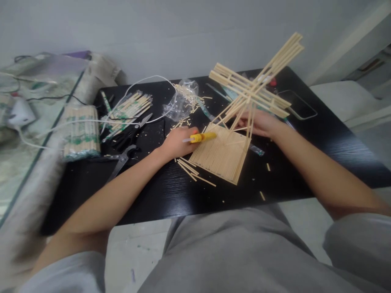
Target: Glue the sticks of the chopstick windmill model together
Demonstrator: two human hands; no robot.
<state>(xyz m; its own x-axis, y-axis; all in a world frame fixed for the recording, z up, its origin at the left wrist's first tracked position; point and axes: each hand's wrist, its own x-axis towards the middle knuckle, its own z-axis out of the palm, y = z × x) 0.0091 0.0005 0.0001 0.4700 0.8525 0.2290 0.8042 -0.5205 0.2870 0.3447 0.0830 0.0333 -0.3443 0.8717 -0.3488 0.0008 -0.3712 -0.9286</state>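
Observation:
My left hand (180, 142) is closed around a yellow glue gun (204, 137), with a pale glue stick poking out of its back end. The gun's front lies over the flat base of a windmill model (221, 152) built from thin wooden sticks. Four crossed blades (250, 91) rise from the model's open stick frame. Behind that frame, my right hand (258, 122) grips the model's sticks, its fingertips partly hidden by them.
Wrapped chopsticks (131, 112) and a bundled pack (82, 132) lie left. Black-handled scissors (130, 132) and a second cutting tool (122, 159) sit nearby. A white cord (122, 121) crosses the black table (171, 199). Stick offcuts (191, 97) surround a clear plastic bag (180, 106).

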